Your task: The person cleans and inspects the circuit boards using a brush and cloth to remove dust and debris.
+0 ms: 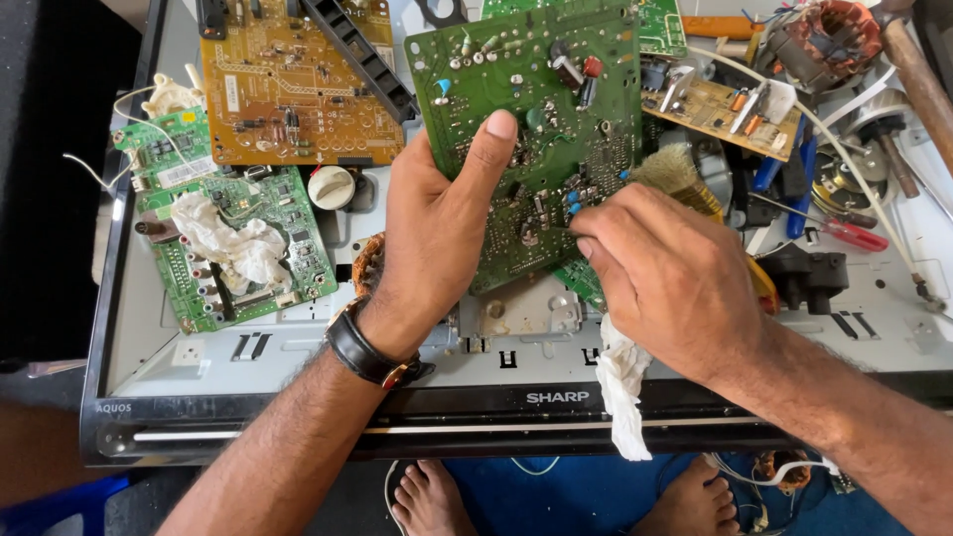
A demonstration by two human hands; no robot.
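A large green circuit board [556, 89] is tilted up in front of me over an opened flat television chassis [298, 347]. My left hand [437, 228] grips its left edge, thumb pressed on the board's face. My right hand [665, 278] pinches a small part near the board's lower middle and also holds a white rag [623, 382] that hangs down from the palm. A brush with tan bristles [680, 174] lies just behind my right hand. A black watch sits on my left wrist.
A yellow-brown circuit board [288, 89] and a smaller green board [238, 248] with crumpled white tissue lie at the left. Screwdrivers [844, 233], a copper-wound motor [824, 35], wires and a hammer handle crowd the right. Bare feet show below the chassis.
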